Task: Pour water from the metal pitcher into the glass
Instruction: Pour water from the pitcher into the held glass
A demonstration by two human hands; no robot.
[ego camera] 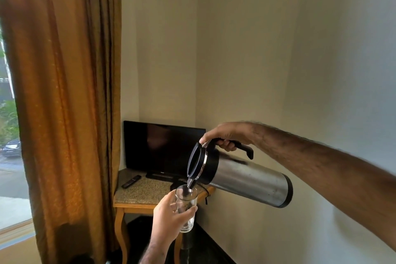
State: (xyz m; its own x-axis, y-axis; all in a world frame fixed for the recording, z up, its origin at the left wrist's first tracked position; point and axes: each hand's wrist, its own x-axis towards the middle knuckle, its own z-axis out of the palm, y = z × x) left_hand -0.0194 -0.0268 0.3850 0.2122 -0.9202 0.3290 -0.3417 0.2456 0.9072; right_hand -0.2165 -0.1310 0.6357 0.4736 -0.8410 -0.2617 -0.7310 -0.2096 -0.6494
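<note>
I see a room corner with pale walls, and a small wooden counter (137,194) with a speckled stone top tucked into it. A dark television (162,148) stands on that counter, with a remote (131,181) lying near its left front edge. An orange-brown curtain (64,92) hangs at the left, and beside it a strip of window (8,135) shows a street and a parked car.

My right forearm runs off the frame edge, and the counter's legs are partly hidden behind my left wrist. I cannot make out any water stream or water level in the glass.

My right hand (229,135) is wrapped around the black handle of the metal pitcher (246,176), which is tipped almost horizontal, with its black lid and spout pointing left and down. The spout sits just inside the rim of the clear glass (186,206), which my left hand (169,218) clasps around its side, held in the air in front of the counter.
</note>
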